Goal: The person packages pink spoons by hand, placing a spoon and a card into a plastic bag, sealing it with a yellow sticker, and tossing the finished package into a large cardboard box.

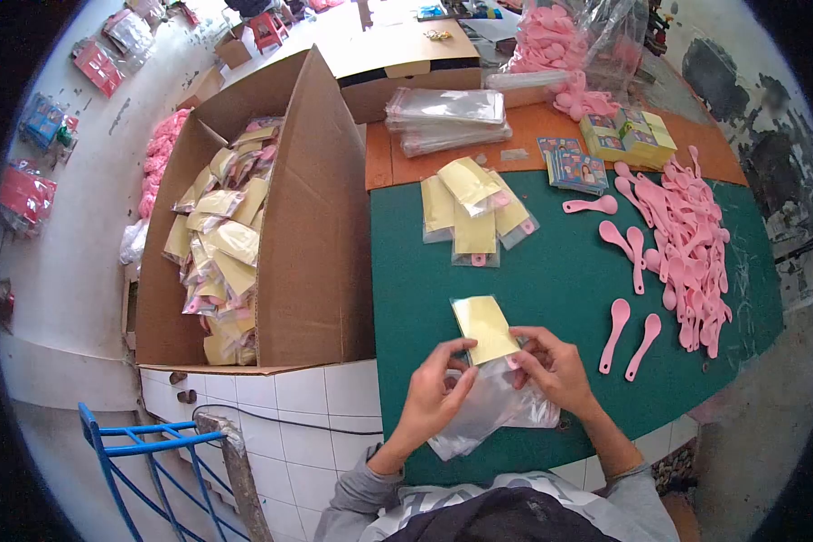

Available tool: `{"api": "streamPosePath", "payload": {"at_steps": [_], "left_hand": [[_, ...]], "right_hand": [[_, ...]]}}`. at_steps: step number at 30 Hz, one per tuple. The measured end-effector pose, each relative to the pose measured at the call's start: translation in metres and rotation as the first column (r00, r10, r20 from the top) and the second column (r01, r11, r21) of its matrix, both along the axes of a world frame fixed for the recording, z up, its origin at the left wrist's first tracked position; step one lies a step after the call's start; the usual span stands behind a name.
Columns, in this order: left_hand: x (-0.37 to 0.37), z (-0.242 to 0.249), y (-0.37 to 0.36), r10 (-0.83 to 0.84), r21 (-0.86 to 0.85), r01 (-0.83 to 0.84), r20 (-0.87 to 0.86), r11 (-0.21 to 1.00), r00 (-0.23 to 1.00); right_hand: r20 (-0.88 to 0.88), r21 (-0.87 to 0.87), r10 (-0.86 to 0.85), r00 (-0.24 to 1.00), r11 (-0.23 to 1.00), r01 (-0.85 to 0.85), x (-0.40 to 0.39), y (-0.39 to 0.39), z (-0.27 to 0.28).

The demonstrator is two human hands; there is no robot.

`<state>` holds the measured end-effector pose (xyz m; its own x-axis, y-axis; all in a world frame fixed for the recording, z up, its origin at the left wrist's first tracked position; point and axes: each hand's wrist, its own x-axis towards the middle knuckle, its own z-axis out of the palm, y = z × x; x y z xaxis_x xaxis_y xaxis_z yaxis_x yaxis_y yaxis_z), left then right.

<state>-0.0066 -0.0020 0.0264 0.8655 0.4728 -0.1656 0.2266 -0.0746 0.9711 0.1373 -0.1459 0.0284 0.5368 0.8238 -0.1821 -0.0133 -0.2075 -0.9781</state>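
Near the front of the green table, a clear bag with a yellow card (486, 330) in it lies between my two hands. My left hand (438, 388) pinches the card's lower left side. At its lower right corner, the fingers of my right hand (551, 363) close on the bag's edge, where a bit of pink shows. Under both hands are loose clear plastic bags (479, 411). Farther back, several bags with yellow cards (472, 212) overlap in a small pile. Two pink spoons (613, 336) lie to the right of my right hand.
An open cardboard box (316, 235) on the left holds many packed bags. A heap of pink spoons (691, 253) covers the right side. Stacked clear bags (447, 108), printed cards (576, 170) and yellow card stacks (628, 140) stand behind. A blue metal frame (144, 447) is at lower left.
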Motion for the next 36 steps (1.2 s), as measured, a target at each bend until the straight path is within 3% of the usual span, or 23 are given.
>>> {"api": "streamPosePath", "payload": {"at_steps": [4, 7, 9, 10, 11, 13, 15, 18, 21, 24, 27, 28, 30, 33, 36], "left_hand": [[0.032, 0.047, 0.027, -0.073, 0.293, 0.019, 0.172, 0.956, 0.982], [0.078, 0.056, 0.063, -0.112, 0.371, 0.020, 0.227, 0.928, 0.967], [0.094, 0.035, 0.078, -0.044, 0.570, -0.094, 0.224, 0.816, 0.974], [0.100, 0.027, 0.082, -0.006, 0.657, -0.151, 0.230, 0.739, 0.973], [0.097, 0.021, 0.078, -0.075, 0.655, -0.057, 0.171, 0.754, 0.982], [0.074, 0.004, 0.051, -0.218, 0.631, 0.143, 0.043, 0.763, 0.975], [0.050, -0.008, 0.014, -0.218, 0.659, 0.241, -0.118, 0.713, 0.969], [0.037, -0.019, -0.005, -0.224, 0.637, 0.214, -0.066, 0.740, 0.972], [0.037, -0.036, -0.003, -0.206, 0.445, 0.179, 0.013, 0.877, 0.978], [0.036, -0.026, 0.000, -0.120, 0.155, 0.117, 0.005, 0.981, 0.993], [0.034, -0.020, 0.001, -0.125, 0.232, 0.134, -0.052, 0.963, 0.991], [0.034, -0.022, 0.001, -0.131, 0.297, 0.113, 0.041, 0.948, 0.991], [0.034, -0.028, 0.001, -0.160, 0.417, 0.053, 0.224, 0.907, 0.961], [0.034, -0.026, -0.002, -0.146, 0.234, 0.086, 0.253, 0.968, 0.956], [0.029, -0.024, -0.001, -0.170, -0.093, 0.178, 0.086, 0.980, 0.982]], "right_hand": [[0.228, 0.227, -0.068, 0.971, 0.974, 0.015, 0.021, 0.000, 0.022], [0.531, 0.114, -0.072, 0.845, 0.993, 0.013, 0.062, -0.001, 0.042], [0.812, -0.141, -0.018, 0.584, 0.964, 0.226, 0.095, -0.020, 0.032], [0.856, -0.337, 0.064, 0.514, 0.822, 0.459, 0.102, -0.027, 0.029], [0.871, -0.464, 0.165, 0.463, 0.586, 0.664, 0.108, -0.035, 0.025], [0.909, -0.389, 0.122, 0.398, 0.587, 0.710, 0.120, -0.061, 0.001], [0.936, -0.314, 0.080, 0.342, 0.623, 0.716, 0.137, -0.087, -0.029], [0.960, -0.177, -0.022, 0.278, 0.721, 0.669, 0.151, -0.105, -0.058], [0.916, -0.199, -0.098, 0.389, 0.731, 0.653, 0.158, -0.108, -0.050], [0.931, -0.150, -0.190, 0.311, 0.578, 0.802, 0.153, -0.103, -0.031], [0.840, 0.257, -0.512, 0.178, 0.665, 0.702, 0.132, -0.091, 0.001], [0.814, 0.316, -0.549, 0.188, 0.691, 0.650, 0.120, -0.084, 0.013], [0.721, 0.235, -0.580, 0.379, 0.719, 0.654, 0.094, -0.073, 0.025], [0.574, 0.189, -0.556, 0.601, 0.804, 0.563, 0.064, -0.057, 0.028], [0.404, 0.160, -0.482, 0.778, 0.874, 0.459, 0.037, -0.042, 0.037]]}}
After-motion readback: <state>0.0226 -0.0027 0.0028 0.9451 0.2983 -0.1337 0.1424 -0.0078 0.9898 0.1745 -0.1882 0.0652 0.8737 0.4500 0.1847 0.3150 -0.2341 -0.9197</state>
